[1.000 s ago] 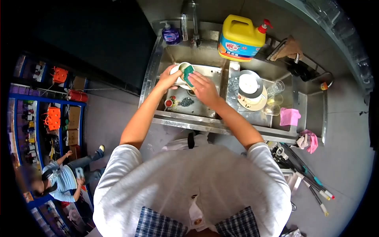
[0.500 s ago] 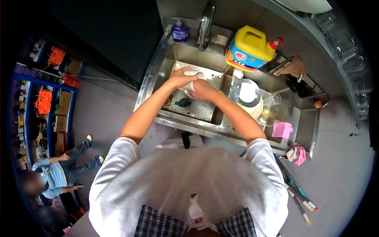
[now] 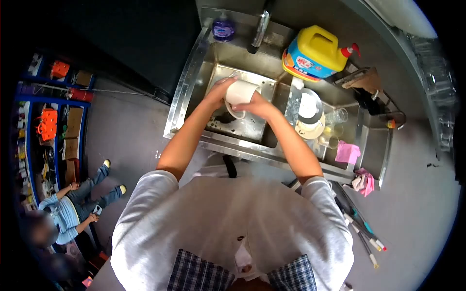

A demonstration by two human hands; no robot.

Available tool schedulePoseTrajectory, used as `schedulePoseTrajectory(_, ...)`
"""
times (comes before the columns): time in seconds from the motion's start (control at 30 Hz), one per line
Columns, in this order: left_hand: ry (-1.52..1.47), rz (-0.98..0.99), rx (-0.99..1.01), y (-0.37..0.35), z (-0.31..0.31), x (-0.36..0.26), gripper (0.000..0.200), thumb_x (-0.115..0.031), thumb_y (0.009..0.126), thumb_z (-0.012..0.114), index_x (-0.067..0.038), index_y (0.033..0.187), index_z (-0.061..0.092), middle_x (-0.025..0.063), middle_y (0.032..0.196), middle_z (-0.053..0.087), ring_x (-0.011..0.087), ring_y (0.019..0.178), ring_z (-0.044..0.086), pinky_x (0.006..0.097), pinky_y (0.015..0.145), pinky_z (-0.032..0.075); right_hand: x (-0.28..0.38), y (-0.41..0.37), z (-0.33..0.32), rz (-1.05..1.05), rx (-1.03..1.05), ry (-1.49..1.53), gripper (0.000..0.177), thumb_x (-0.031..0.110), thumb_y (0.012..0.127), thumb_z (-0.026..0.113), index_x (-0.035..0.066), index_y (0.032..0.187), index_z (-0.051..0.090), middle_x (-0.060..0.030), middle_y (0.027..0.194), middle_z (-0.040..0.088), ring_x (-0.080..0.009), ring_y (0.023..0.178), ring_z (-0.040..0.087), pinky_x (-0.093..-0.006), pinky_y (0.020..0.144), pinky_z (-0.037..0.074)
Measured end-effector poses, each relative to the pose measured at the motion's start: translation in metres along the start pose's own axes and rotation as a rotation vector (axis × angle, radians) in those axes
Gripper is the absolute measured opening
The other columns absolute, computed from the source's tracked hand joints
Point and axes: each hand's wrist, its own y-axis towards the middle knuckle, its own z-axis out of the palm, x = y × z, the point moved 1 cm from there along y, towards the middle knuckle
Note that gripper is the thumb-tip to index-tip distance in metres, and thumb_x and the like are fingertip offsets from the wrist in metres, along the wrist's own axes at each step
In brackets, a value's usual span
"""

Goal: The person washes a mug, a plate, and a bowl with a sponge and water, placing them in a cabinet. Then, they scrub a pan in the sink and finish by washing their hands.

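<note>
A white mug [image 3: 241, 92] is held over the left basin of the steel sink [image 3: 233, 143], its handle pointing down toward my body. My left hand [image 3: 219, 92] grips the mug's left side. On the right side, my right hand [image 3: 258, 105] is wrapped round it, with the fingers partly hidden behind the mug. Dark scraps [image 3: 224, 118] lie on the basin floor below. The faucet [image 3: 260, 30] stands beyond my hands, at the back edge of the sink.
Purple soap bottle [image 3: 223, 29] and yellow detergent jug [image 3: 313, 53] stand behind the sink. Stacked plates [image 3: 310, 128], glasses [image 3: 336, 116] and a pink cloth [image 3: 347, 152] are on the right. Poles [image 3: 361, 228] lie lower right. A person [image 3: 65, 213] is at the far left.
The mug has turned in my hands, and more of its white side and handle shows. The view has shifted slightly. The person at the left has moved a hand with a phone.
</note>
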Motion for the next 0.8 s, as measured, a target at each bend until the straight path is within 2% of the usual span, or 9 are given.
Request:
schedulePoseTrajectory(0.07,0.027,0.152,0.002,0.013,-0.001,0.015,0.035,-0.035,0.089,0.060,-0.010,0.111,0.059,0.0058,0.098,0.062,0.0172,0.091,0.058,0.0322,0.077,0.048,0.022,-0.004,0.000,0.119,-0.018,0.549,0.057,-0.010,0.069,0.068,-0.001,0.122,0.049,-0.0099,0.116,0.058,-0.0219,0.108,0.057,-0.0328,0.093,0.045)
schedulePoseTrajectory(0.23,0.263,0.556,0.100,0.007,0.011,0.004,0.035,-0.034,0.095,0.046,-0.007,0.117,0.054,0.0080,0.104,0.060,0.0197,0.091,0.059,0.0325,0.082,0.046,0.039,-0.012,-0.005,0.047,-0.110,0.516,0.055,-0.012,0.070,0.063,0.000,0.122,0.052,-0.0095,0.113,0.061,-0.0223,0.107,0.058,-0.0327,0.091,0.046)
schedulePoseTrajectory(0.27,0.331,0.594,0.142,0.008,0.016,-0.006,0.046,-0.044,0.095,0.043,-0.008,0.123,0.051,0.0117,0.111,0.059,0.0242,0.092,0.061,0.0372,0.082,0.048,0.040,-0.015,-0.005,0.018,-0.178,0.440,0.055,-0.011,0.070,0.062,0.000,0.123,0.051,-0.0092,0.113,0.061,-0.0212,0.106,0.058,-0.0326,0.091,0.046)
schedulePoseTrajectory(0.33,0.150,-0.099,0.380,-0.017,0.025,-0.055,0.053,-0.050,0.093,0.044,-0.009,0.127,0.048,0.0136,0.114,0.058,0.0271,0.093,0.061,0.0424,0.083,0.049,0.048,-0.020,-0.012,-0.024,-0.223,0.217,0.055,-0.007,0.070,0.064,0.000,0.123,0.052,-0.0089,0.113,0.061,-0.0189,0.105,0.058,-0.0320,0.091,0.046)
schedulePoseTrajectory(0.4,0.070,-0.462,0.493,-0.026,0.035,-0.076,0.063,-0.058,0.090,0.046,-0.008,0.128,0.046,0.0157,0.116,0.058,0.0300,0.094,0.063,0.0492,0.079,0.051,0.059,-0.031,-0.008,0.004,-0.173,0.024,0.057,-0.006,0.069,0.066,0.001,0.124,0.051,-0.0066,0.113,0.062,-0.0175,0.107,0.056,-0.0316,0.093,0.044)
schedulePoseTrajectory(0.5,0.145,-0.170,0.247,-0.012,0.035,-0.048,0.059,-0.053,0.090,0.051,-0.008,0.127,0.046,0.0148,0.113,0.060,0.0279,0.096,0.062,0.0480,0.074,0.054,0.062,-0.030,0.007,-0.132,-0.200,-0.047,0.052,-0.004,0.069,0.068,0.000,0.119,0.055,-0.0080,0.110,0.063,-0.0195,0.106,0.057,-0.0319,0.093,0.044)
schedulePoseTrajectory(0.63,0.134,0.423,0.316,0.005,0.016,-0.005,0.047,-0.041,0.095,0.048,-0.008,0.128,0.044,0.0102,0.114,0.057,0.0253,0.107,0.056,0.0425,0.071,0.056,0.047,-0.019,-0.006,-0.003,-0.150,0.565,0.050,-0.005,0.070,0.067,-0.001,0.118,0.054,-0.0097,0.110,0.062,-0.0206,0.103,0.059,-0.0316,0.090,0.046)
schedulePoseTrajectory(0.77,0.333,0.103,0.248,-0.004,0.025,-0.023,0.058,-0.052,0.095,0.038,-0.008,0.131,0.041,0.0118,0.115,0.058,0.0325,0.104,0.057,0.0433,0.074,0.056,0.022,-0.015,-0.012,-0.079,-0.187,0.351,0.047,0.000,0.074,0.066,-0.001,0.119,0.054,-0.0108,0.111,0.061,-0.0207,0.101,0.059,-0.0316,0.087,0.047)
schedulePoseTrajectory(0.8,0.238,-0.167,0.357,-0.002,0.023,-0.032,0.064,-0.058,0.093,0.034,-0.008,0.132,0.041,0.0128,0.115,0.059,0.0331,0.099,0.060,0.0424,0.073,0.056,0.017,-0.017,-0.012,-0.095,-0.214,0.156,0.046,0.002,0.074,0.066,0.000,0.118,0.054,-0.0113,0.109,0.062,-0.0207,0.100,0.060,-0.0319,0.085,0.047)
